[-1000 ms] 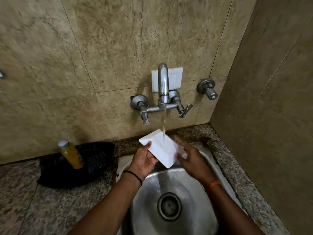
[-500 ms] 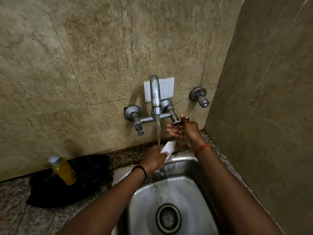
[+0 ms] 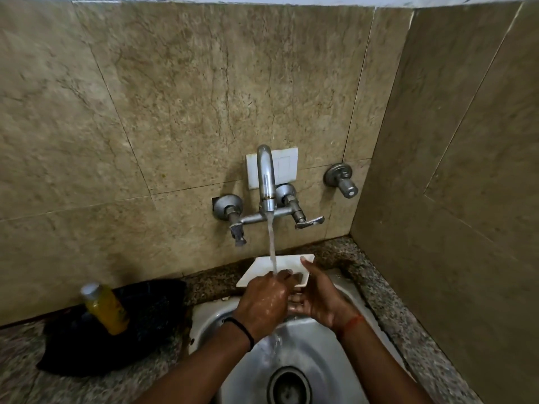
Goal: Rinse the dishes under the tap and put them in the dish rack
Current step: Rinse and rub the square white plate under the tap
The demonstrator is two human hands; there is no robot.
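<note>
**Sink station: hands together under running tap**

Surface and room. A speckled granite counter [image 3: 96,386] surrounds a round steel sink [image 3: 318,360] directly below both hands. Beige marble-look wall tiles [image 3: 175,112] rise beyond the hands, and a second tiled wall meets them in a corner to the right of the right hand. A wall-mounted tap [image 3: 264,176] stands above the hands; its water stream [image 3: 272,246] falls onto them. A separate valve knob [image 3: 341,179] sits up and right of the hands. To the left of the left hand, a yellow bottle [image 3: 105,309] leans on a black cloth [image 3: 140,322].

Hands and dish. The left hand [image 3: 262,304] lies over the right hand [image 3: 318,298], touching it under the stream; neither grips anything. The white square dish [image 3: 280,265] rests on the sink's far rim, just beyond the fingertips.

Change. Half a second earlier, the left hand held the dish and the right hand reached the tap lever [image 3: 309,223]. Now the dish is set down and the hands meet.
</note>
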